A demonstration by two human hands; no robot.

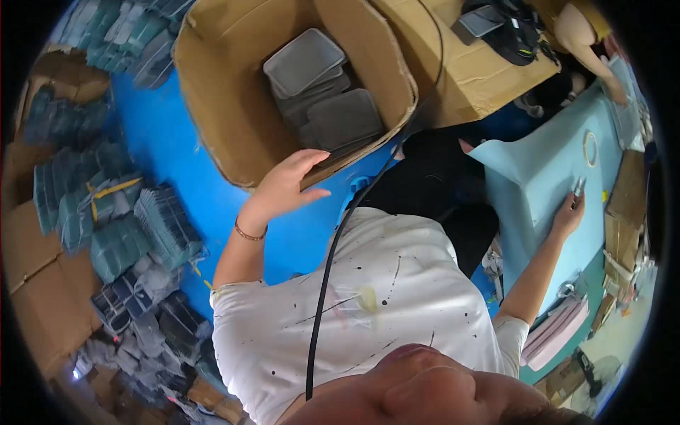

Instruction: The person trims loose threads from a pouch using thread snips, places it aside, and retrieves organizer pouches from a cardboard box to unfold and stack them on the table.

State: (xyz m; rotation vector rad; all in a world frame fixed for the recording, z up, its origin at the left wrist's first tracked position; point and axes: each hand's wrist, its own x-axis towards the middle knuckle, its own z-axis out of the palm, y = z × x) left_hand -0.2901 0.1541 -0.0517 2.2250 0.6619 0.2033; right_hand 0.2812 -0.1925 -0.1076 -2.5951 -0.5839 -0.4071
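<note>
Gripping a small metal tool [579,187] at three o'clock, our right hand [568,215] is curled closed around it over the pale blue sheet [542,202], with a ring [590,149] just beyond. Our left hand [292,181] is half open and empty, thumb and fingers apart, by the near rim of the cardboard box [234,106] at eleven o'clock, where grey pads [343,115] lie piled inside.

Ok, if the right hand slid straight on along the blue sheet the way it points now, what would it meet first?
Probably the pale ring, just past the metal tool in the right hand; height above the sheet is unclear.
</note>
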